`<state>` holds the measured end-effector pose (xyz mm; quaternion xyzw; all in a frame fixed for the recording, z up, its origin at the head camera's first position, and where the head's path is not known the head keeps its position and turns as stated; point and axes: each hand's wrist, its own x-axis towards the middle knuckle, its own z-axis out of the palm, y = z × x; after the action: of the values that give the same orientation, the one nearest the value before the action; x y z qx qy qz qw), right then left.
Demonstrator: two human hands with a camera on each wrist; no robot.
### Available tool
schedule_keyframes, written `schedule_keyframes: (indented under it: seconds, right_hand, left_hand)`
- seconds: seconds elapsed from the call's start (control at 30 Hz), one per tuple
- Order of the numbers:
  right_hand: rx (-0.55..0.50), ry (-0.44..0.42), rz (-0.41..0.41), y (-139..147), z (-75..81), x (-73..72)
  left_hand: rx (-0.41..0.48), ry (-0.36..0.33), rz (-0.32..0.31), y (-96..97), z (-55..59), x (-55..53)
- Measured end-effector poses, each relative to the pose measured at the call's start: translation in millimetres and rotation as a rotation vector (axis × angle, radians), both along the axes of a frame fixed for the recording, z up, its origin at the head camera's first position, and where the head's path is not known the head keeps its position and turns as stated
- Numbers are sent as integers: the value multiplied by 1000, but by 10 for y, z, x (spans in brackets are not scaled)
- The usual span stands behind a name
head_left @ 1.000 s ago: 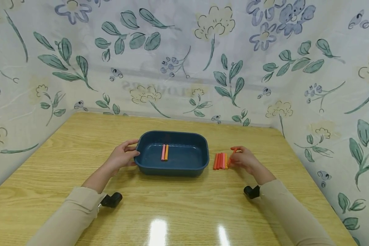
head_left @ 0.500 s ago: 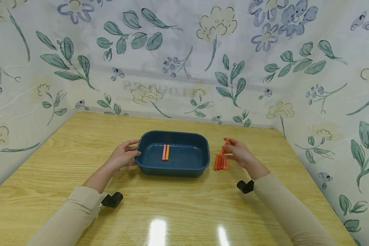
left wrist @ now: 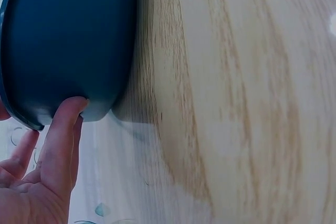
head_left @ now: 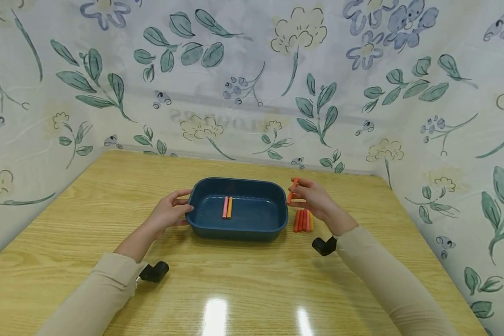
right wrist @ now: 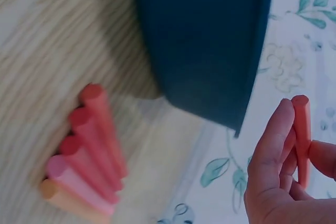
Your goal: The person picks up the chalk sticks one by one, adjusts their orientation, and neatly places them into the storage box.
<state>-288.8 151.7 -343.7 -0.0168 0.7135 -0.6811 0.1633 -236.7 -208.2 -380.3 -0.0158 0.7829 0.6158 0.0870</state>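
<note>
The dark blue tub (head_left: 239,235) stands on the table, a pink chalk stick (head_left: 225,208) and an orange chalk stick (head_left: 229,208) lying side by side inside it. My left hand (head_left: 168,212) grips its left end, thumb at the rim and fingers against the outer wall (left wrist: 65,40). An orange-red chalk stick (right wrist: 302,135) is pinched, nearly upright, between the thumb and fingers of my right hand (head_left: 315,200), raised beside the tub's right rim. Below that hand, several red chalk sticks (head_left: 301,220) lie in a row with a pink and an orange one.
The wooden table (head_left: 235,284) reaches back to a cloth (head_left: 252,93) with a flower and leaf print, which hangs behind and along both sides. A black wrist mount (head_left: 153,271) sticks out at the left cuff, another (head_left: 324,246) at the right.
My right hand has lifted the orange-red chalk stick from the right end of the row and carried it left, up to the tub's rim. My left hand keeps its place on the tub.
</note>
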Motion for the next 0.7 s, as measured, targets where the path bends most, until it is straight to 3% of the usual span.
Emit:
schedule_keyframes:
  seconds: [0.3,0.5,0.7]
  right_hand:
    - [-18,-38,12,-232,135,-62]
    - [-57,-107,-4,-399,185,-129]
    - [-82,-179,43,-557,228,-180]
  left_hand:
    - [5,5,-16,-17,2,4]
    - [8,2,-11,-22,5,0]
    - [-7,3,-5,-13,11,4]
